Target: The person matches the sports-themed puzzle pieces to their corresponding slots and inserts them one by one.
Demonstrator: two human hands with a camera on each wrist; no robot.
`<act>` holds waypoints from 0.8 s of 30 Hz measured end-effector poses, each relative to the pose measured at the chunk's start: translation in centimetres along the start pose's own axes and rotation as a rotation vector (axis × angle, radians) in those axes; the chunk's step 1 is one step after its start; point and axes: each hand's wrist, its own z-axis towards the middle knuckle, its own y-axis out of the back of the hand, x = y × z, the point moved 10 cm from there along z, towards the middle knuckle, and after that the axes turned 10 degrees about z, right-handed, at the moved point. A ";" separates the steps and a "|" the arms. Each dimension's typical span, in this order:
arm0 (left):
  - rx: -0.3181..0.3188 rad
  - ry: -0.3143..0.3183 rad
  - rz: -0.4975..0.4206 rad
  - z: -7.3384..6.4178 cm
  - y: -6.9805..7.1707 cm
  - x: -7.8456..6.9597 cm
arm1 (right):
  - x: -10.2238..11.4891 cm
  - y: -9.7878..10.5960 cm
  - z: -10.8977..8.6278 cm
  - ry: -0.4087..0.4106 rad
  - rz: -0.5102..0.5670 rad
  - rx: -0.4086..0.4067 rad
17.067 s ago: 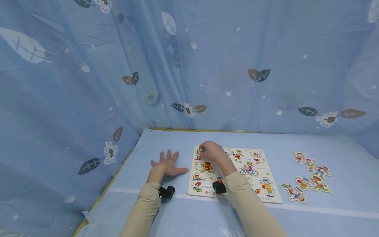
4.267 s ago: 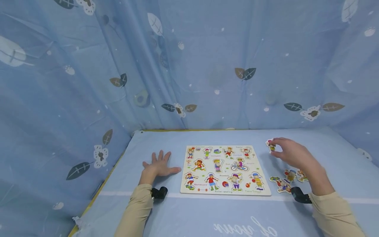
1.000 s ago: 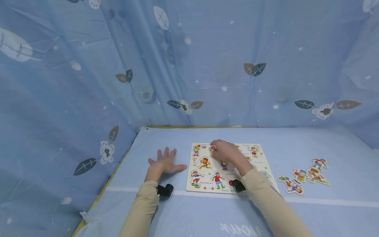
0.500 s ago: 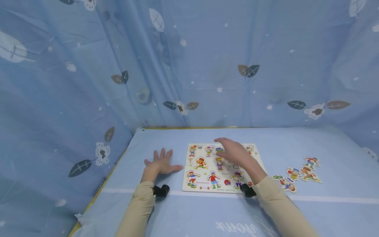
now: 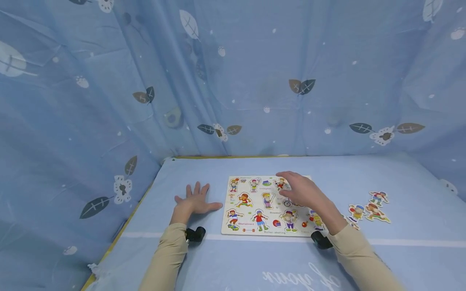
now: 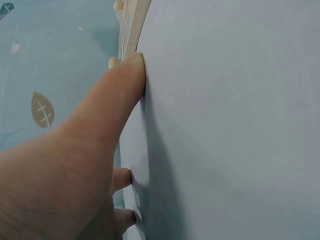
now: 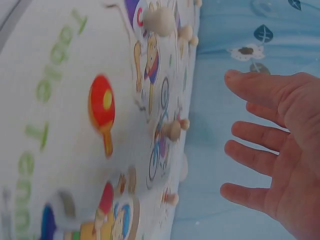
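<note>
My left hand [image 5: 195, 204] rests on the table with its fingers spread, left of a peg puzzle board [image 5: 256, 204] covered with sports figures. In the left wrist view its thumb [image 6: 112, 95] points at the board's edge [image 6: 135, 25]; whether they touch I cannot tell. My right hand [image 5: 303, 192] hovers over the board's right part, fingers extended and holding nothing. It hides some of the upper right figures. A volleyball puzzle piece [image 5: 255, 186] sits in the board's top row. Wooden knobs [image 7: 172, 131] stick up from the board in the right wrist view.
Loose puzzle pieces lie right of the board: one in a blue cap [image 5: 379, 197], a runner [image 5: 376, 213] and a basketball player [image 5: 356, 212]. Another is mostly behind my right forearm. A blue curtain [image 5: 247, 81] hangs behind the table [image 5: 204, 250].
Earlier my right hand pinched a piece beside the board, then brought it to the top row. It has let go and moved right. The loose group has shrunk. My left hand stays put.
</note>
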 end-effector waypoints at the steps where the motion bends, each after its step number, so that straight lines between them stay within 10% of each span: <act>1: -0.001 -0.001 -0.001 0.0 0.0 0.0 | -0.3 0.2 -0.2 -0.006 0.001 -0.006; 24: -0.004 -0.001 -0.001 0.4 -0.3 0.2 | -5.2 5.6 -3.3 -0.122 0.055 -0.084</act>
